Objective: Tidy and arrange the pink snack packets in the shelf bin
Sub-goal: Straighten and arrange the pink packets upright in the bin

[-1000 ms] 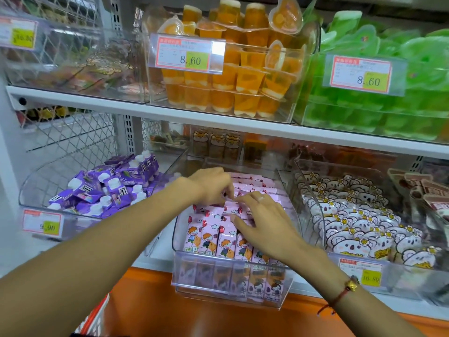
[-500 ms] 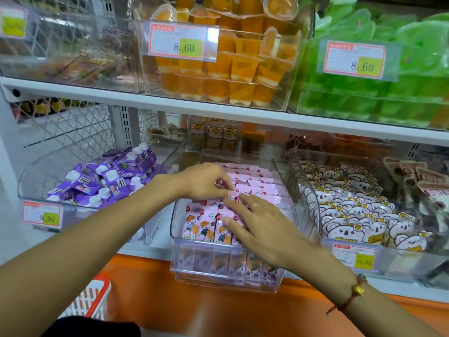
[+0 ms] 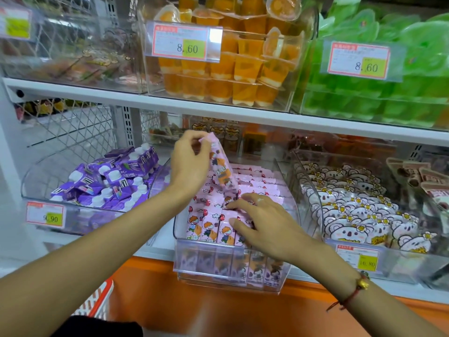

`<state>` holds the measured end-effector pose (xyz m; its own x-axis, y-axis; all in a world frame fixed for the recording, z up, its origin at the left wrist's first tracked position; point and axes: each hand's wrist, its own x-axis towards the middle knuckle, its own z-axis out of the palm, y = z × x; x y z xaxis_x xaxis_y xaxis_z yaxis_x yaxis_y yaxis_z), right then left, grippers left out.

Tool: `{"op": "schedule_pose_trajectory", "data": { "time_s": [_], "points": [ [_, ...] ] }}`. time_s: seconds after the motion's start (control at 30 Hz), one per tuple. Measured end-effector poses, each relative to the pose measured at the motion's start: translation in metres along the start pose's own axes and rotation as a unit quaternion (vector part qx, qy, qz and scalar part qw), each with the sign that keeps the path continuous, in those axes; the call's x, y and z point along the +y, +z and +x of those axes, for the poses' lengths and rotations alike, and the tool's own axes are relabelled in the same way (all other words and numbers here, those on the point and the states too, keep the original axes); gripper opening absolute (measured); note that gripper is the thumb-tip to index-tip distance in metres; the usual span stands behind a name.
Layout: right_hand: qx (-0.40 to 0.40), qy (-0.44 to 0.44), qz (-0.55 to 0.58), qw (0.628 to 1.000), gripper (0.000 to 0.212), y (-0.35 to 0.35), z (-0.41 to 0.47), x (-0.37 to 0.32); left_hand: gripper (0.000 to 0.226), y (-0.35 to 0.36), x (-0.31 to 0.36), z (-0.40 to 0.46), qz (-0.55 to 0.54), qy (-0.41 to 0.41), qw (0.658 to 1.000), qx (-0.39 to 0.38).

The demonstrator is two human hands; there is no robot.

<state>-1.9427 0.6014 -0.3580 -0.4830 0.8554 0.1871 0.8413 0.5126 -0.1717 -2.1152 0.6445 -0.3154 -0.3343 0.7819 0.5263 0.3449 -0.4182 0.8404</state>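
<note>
At far left we see a clear plastic bin of purple drink pouches with white caps (image 3: 107,181). Next, the left hand (image 3: 188,164) pinches one long pink snack packet (image 3: 222,169) by its upper end, fingers curled round it; the lifted packet stands nearly upright above the clear plastic shelf bin (image 3: 230,260), long axis tilted, top toward the left, lower end near the rows. The pink snack packets in the bin (image 3: 206,227) lie in rows, long axes running front to back. The right hand (image 3: 262,224) rests flat on them, fingers spread and nearly straight. At right sits a clear bin of white koala-print packets (image 3: 359,215).
</note>
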Motion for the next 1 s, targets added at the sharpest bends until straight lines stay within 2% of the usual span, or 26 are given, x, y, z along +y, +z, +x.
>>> {"op": "schedule_pose_trajectory", "data": {
  "time_s": [0.07, 0.13, 0.23, 0.33, 0.43, 0.53, 0.6, 0.67, 0.73, 0.8, 0.93, 1.0],
  "points": [
    [0.001, 0.002, -0.001, 1.000, 0.038, 0.000, 0.000, 0.001, 0.009, -0.005, 0.004, -0.011, -0.045, 0.025, 0.996, 0.067],
    [0.016, 0.002, 0.017, 1.000, 0.036, -0.001, 0.001, 0.001, 0.010, -0.010, 0.008, -0.021, -0.079, 0.041, 0.992, 0.089],
    [0.114, 0.014, 0.108, 0.987, 0.031, -0.006, 0.003, -0.003, 0.010, -0.016, 0.013, -0.031, -0.109, 0.042, 0.989, 0.091],
    [0.194, 0.049, 0.249, 0.948, 0.027, -0.015, 0.005, -0.013, 0.011, -0.020, 0.016, -0.040, -0.111, 0.044, 0.991, 0.055],
    [0.162, 0.029, 0.351, 0.922, 0.033, -0.019, 0.005, -0.027, 0.010, -0.019, 0.021, -0.049, -0.123, 0.037, 0.992, 0.008],
    [0.160, 0.001, 0.355, 0.921, 0.024, -0.018, 0.006, -0.035, 0.011, -0.018, 0.024, -0.053, -0.139, 0.036, 0.989, -0.039],
    [0.171, 0.022, 0.397, 0.901, 0.023, -0.018, 0.008, -0.035, 0.016, -0.019, 0.021, -0.053, -0.144, 0.025, 0.987, -0.071],
    [0.156, 0.086, 0.493, 0.852, 0.026, -0.019, 0.010, -0.033, 0.022, -0.020, 0.016, -0.052, -0.140, 0.007, 0.985, -0.096],
    [0.129, 0.143, 0.587, 0.786, 0.026, -0.020, 0.010, -0.028, 0.027, -0.020, 0.011, -0.053, -0.107, 0.006, 0.987, -0.119],
    [0.118, 0.157, 0.628, 0.753, 0.024, -0.020, 0.010, -0.025, 0.034, -0.019, 0.008, -0.056, -0.060, 0.006, 0.986, -0.153],
    [0.114, 0.154, 0.644, 0.741, 0.025, -0.020, 0.010, -0.025, 0.041, -0.014, 0.004, -0.064, -0.027, -0.009, 0.977, -0.212],
    [0.116, 0.148, 0.639, 0.746, 0.028, -0.020, 0.010, -0.027, 0.048, -0.012, 0.002, -0.066, -0.003, 0.007, 0.976, -0.218]
  ]
}}
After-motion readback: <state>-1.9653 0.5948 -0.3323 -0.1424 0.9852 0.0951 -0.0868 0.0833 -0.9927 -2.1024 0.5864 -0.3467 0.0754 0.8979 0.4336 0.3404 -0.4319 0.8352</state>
